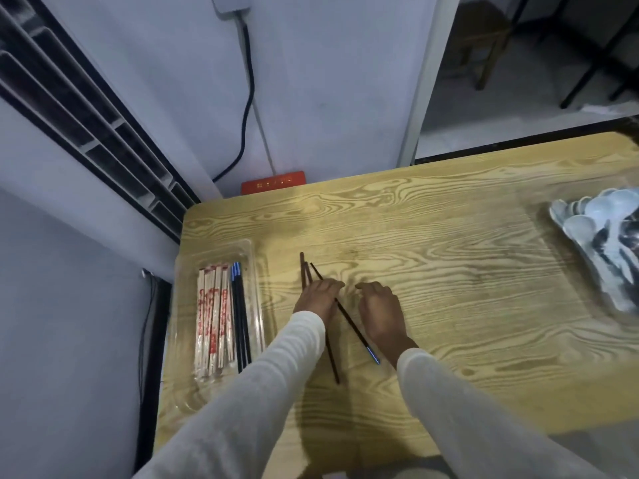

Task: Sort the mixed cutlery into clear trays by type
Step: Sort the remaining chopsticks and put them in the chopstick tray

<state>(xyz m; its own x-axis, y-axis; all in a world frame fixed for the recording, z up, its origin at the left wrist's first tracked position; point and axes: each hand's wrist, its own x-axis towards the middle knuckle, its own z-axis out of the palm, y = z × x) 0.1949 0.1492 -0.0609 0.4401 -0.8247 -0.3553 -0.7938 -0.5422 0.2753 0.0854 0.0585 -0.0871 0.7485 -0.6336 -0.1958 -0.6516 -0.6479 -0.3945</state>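
Gripping chopsticks with left hand on table. Resting right hand alongside, fingers bent; can't tell if holding anything.

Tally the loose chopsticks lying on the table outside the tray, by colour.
Brown chopsticks: 2
Black chopstick with a blue end: 1
Total: 3

- Table: pale wood-grain top, smooth, faint sheen.
- Tray: clear plastic, glossy.
- Wrapped chopsticks: matt white paper wrappers, red print.
- Loose chopsticks: dark, smooth, slight gloss; material unclear.
- Spoons: pale, glossy; ceramic or plastic, can't tell.
- Sleeves: off-white knit cloth, matt.
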